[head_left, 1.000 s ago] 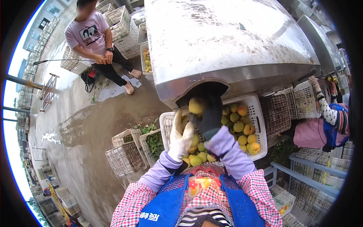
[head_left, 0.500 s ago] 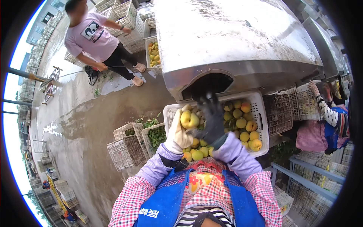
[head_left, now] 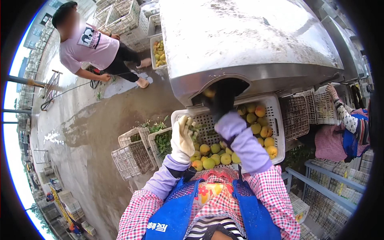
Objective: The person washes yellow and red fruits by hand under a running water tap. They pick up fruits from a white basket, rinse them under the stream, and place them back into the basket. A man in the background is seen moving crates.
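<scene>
Hidden in the chute mouth

The right hand (head_left: 222,105), in a dark glove, reaches into the machine's dark opening (head_left: 224,90); its grip cannot be made out. The crate (head_left: 276,120) floor lies partly hidden behind both forearms.

No screens or signs clear enough to make out. Packaging only as open plastic crates:

- Under the steel chute, a rectangular white lattice crate (head_left: 277,120), part filled with yellow-green and orange fruit.
- Just left of it, touching, a smaller white crate (head_left: 154,146) holding green leaves.
- Beside that, on the wet ground, a cluster of pale lattice crates (head_left: 130,160), the front one empty.
- Farther up, near the crouching person, another white crate (head_left: 152,44) of yellow fruit.
- Behind that, stacks of empty crates (head_left: 124,14).
- At right, dark-meshed empty crates (head_left: 296,116) side by side.

By way of labels, a small patch of white lettering (head_left: 156,227) on the blue apron and a dark print (head_left: 89,38) on the pink T-shirt.
</scene>
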A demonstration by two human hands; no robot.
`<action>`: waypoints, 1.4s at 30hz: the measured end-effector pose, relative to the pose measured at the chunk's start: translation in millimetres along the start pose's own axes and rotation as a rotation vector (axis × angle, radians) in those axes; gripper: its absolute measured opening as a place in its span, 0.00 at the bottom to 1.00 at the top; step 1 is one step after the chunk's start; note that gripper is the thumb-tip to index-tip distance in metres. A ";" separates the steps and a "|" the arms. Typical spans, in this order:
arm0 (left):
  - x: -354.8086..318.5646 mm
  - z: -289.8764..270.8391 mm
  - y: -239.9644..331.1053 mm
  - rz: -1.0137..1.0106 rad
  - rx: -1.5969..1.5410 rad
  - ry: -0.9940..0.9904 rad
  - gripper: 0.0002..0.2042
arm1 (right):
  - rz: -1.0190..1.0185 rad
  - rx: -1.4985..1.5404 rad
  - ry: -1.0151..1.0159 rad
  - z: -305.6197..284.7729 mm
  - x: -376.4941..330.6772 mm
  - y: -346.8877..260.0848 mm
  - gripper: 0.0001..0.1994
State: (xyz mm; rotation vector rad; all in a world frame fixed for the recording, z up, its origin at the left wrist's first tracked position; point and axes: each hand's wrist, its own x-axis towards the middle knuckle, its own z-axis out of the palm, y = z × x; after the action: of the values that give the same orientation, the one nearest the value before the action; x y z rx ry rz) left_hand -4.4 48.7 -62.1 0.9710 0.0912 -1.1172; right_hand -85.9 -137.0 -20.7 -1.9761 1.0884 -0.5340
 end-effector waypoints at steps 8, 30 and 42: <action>-2.8 -40.5 0.4 0.529 1.065 0.078 0.21 | -0.521 -0.347 -0.006 -30.3 -23.0 16.4 0.27; 43.9 -95.6 -167.2 0.505 2.857 -1.310 0.16 | 0.311 -0.667 -0.814 29.3 -177.8 218.6 0.38; -8.3 20.2 -248.6 0.738 2.045 -1.484 0.30 | 0.420 -0.922 -0.625 -173.6 -256.6 278.5 0.45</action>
State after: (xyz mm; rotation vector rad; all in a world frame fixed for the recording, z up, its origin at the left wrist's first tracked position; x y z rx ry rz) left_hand -211.9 18.0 -197.2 1.2436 -2.7852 -0.6241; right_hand -481.8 -84.3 -139.1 -2.2785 1.3849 0.9173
